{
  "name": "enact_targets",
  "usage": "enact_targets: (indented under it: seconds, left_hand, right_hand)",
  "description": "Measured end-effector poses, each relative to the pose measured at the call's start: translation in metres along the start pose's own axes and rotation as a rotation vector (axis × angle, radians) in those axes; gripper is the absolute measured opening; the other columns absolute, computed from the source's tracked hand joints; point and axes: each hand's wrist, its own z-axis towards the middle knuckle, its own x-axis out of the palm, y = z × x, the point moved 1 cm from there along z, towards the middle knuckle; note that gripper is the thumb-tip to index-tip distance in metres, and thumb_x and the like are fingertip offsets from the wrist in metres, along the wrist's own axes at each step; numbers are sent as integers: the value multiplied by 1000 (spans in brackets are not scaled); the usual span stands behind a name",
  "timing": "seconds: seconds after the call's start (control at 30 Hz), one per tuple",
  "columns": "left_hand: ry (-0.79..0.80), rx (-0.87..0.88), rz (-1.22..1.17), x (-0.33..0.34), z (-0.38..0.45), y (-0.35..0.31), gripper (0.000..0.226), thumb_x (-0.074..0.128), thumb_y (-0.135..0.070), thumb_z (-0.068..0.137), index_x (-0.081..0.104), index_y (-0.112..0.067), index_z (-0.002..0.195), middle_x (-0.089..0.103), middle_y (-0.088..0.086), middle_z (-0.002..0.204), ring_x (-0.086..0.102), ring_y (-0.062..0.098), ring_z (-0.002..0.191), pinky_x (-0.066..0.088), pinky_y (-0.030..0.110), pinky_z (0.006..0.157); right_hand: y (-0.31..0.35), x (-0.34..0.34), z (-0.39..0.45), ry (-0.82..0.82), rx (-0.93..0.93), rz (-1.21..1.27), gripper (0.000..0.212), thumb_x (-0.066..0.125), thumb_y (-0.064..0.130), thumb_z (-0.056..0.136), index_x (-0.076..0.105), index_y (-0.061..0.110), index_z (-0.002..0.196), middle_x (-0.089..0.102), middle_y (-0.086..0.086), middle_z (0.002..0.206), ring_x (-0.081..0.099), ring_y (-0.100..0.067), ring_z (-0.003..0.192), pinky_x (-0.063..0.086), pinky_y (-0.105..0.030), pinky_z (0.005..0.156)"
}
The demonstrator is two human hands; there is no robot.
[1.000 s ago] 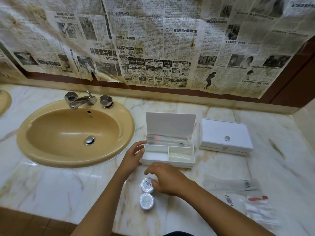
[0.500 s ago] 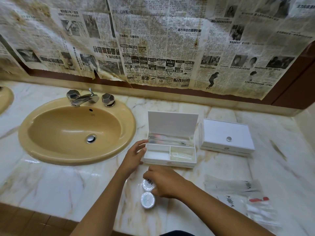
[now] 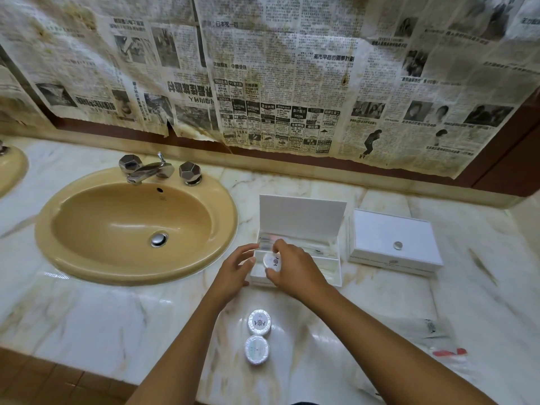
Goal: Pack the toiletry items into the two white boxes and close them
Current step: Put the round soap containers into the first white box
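White soap disc now gripped by right hand over open box (left hand relaxed).

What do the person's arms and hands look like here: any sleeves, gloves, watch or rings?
Both forearms are bare up to the bottom edge of the picture, with no sleeve in view. The left hand and right hand wear no gloves. No watch, bracelet or ring shows on either wrist or on the visible fingers.
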Motion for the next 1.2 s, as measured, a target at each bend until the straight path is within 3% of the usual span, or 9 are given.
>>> enact_targets:
  seconds: [0.1,0.2,0.37,0.57,0.83,1.03,1.2]
  left_hand:
    - [1,-4,-1,0,0,0,26,51,-22,99,58,-37,119,58,-19,124,51,-10,114,53,27,73]
    - [1,4,-3,-1,0,0,26,51,-22,99,58,-37,119,58,-17,124,52,-9,115,52,26,70]
    - [0,13,-4,-1,0,0,26,52,-21,99,58,-36,120,60,-16,123,53,-13,110,52,23,66]
    - [0,12,-20,-2,1,1,27,52,-21,99,58,-34,121,61,-12,122,56,-12,106,51,20,64]
    - [3,13,-48,-1,0,1,28,51,-18,99,58,-32,122,63,-9,122,58,-1,111,52,21,64]
    - [-1,8,-49,0,-1,-2,27,52,-19,99,59,-34,120,63,-9,121,59,2,111,52,21,64]
    - [-3,20,-50,1,-3,-4,27,51,-16,99,58,-29,121,63,-9,120,58,3,111,50,17,60]
  right_hand:
    - [-1,3,13,57,74,-12,16,61,28,83,55,14,88,64,-8,95,58,-27,89,39,-29,65]
    - [-1,13,24,110,136,10,15,64,26,81,58,12,77,65,-10,90,60,-28,88,40,-28,64]
    - [-2,31,42,164,222,15,26,73,28,80,69,5,92,68,-11,96,63,-26,92,47,-28,73]
    - [-2,45,49,147,271,-1,28,76,25,76,70,6,96,69,-15,100,65,-28,94,47,-29,73]
    - [-8,50,48,139,268,37,27,75,23,79,72,3,98,69,-16,100,65,-28,94,50,-30,78]
    - [-7,48,43,146,280,47,21,64,20,86,67,1,95,67,-18,101,64,-31,96,42,-27,68]
    - [-4,46,35,130,261,37,24,54,22,92,64,1,97,66,-18,105,60,-32,101,39,-27,70]
